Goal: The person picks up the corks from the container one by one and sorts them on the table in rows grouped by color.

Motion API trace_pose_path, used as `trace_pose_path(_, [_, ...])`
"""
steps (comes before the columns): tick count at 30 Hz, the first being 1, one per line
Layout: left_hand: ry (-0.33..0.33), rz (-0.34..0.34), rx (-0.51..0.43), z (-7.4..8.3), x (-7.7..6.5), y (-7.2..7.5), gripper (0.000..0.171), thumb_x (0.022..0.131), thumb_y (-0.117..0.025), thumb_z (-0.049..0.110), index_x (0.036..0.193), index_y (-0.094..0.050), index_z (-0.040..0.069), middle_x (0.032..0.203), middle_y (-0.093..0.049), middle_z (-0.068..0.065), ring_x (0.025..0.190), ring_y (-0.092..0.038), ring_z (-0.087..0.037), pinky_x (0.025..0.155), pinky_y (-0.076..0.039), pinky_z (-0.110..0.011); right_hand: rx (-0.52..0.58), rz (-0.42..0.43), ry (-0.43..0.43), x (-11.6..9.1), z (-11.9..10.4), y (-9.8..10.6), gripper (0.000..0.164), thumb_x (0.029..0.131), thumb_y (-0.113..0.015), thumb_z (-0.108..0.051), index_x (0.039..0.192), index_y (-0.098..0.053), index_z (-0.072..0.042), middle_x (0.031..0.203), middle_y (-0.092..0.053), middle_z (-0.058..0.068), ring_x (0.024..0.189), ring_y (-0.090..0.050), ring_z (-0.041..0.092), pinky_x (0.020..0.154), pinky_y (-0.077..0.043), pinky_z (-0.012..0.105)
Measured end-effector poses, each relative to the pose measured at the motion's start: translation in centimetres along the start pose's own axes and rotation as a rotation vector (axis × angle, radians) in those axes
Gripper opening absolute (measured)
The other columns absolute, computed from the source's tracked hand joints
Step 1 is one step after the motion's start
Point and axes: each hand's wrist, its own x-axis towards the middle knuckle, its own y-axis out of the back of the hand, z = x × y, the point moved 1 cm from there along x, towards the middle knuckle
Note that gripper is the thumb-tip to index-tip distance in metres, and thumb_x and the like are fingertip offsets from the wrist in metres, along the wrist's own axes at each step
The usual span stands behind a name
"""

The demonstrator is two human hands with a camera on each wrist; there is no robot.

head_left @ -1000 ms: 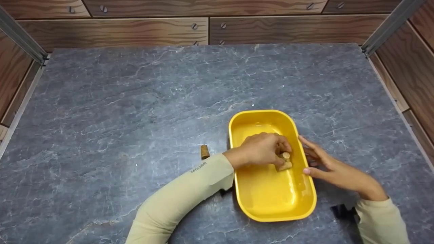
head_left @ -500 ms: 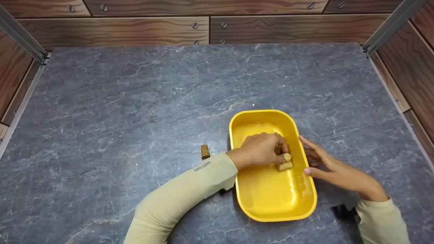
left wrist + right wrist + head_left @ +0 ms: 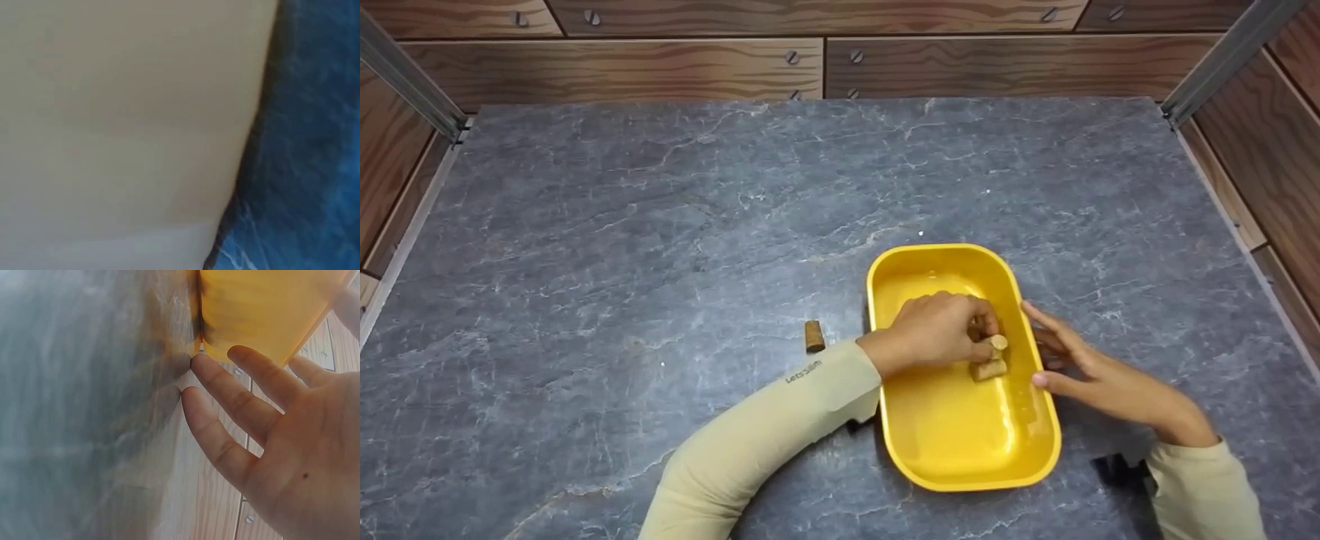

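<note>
A yellow rectangular tub [image 3: 945, 442] stands on the table right of centre. Inside it, my left hand [image 3: 937, 330] pinches a cork [image 3: 998, 343] between thumb and fingers, its pale end showing. Just below that one, another cork [image 3: 990, 370] lies on the tub's floor. The curled fingers hide part of what is under them. My right hand [image 3: 1099, 382] rests against the tub's right side, with thumb at the rim and fingers spread straight. In the right wrist view, the fingers [image 3: 216, 444] are extended beside the yellow wall. Only sleeve and table fill the left wrist view.
A darker brown cork [image 3: 814, 336] lies on the table left of the tub, close to the left sleeve [image 3: 780, 420]. The grey marbled table [image 3: 660, 210] is bordered by wood-patterned walls [image 3: 682, 71] at the back and sides.
The pinched cork has shifted slightly up and right in the tub, and its pale end shows more. The right hand and the tub have stayed in place.
</note>
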Motion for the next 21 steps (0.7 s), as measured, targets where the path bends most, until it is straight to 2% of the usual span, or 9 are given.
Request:
trace_pose_path(8, [-0.046, 0.049, -0.063, 0.06, -0.17, 0.23, 0.015, 0.084, -0.071, 0.038, 0.095, -0.065, 0.029, 0.084, -0.065, 0.017, 0.072, -0.053, 0.002, 0.064, -0.041, -0.018, 0.018, -0.016, -0.004, -0.08, -0.02, 0.06, 0.075, 0.101, -0.046, -0.007, 0.156, 0.004, -0.021, 0.15, -0.024, 0.036, 0.12, -0.047, -0.009, 0.093, -0.046, 0.017])
trace_pose_path(14, [-0.068, 0.059, -0.088, 0.17, -0.2, 0.37, 0.018, 0.084, -0.071, 0.039, 0.097, -0.065, 0.028, 0.086, -0.068, 0.013, 0.072, -0.053, 0.002, 0.065, -0.041, -0.017, 0.025, -0.013, -0.023, -0.14, -0.08, 0.14, 0.075, 0.101, -0.045, -0.008, 0.156, 0.004, -0.022, 0.15, -0.023, 0.036, 0.12, -0.045, -0.012, 0.093, -0.045, 0.016])
trace_pose_path(21, [-0.07, 0.072, -0.117, 0.2, -0.55, 0.58, 0.021, 0.084, -0.072, 0.039, 0.099, -0.065, 0.026, 0.078, -0.062, 0.018, 0.07, -0.054, 0.0, 0.064, -0.042, -0.017, 0.023, -0.014, -0.031, -0.02, -0.12, 0.08, 0.075, 0.101, -0.046, -0.009, 0.156, 0.004, -0.021, 0.149, -0.024, 0.037, 0.12, -0.044, -0.013, 0.094, -0.045, 0.015])
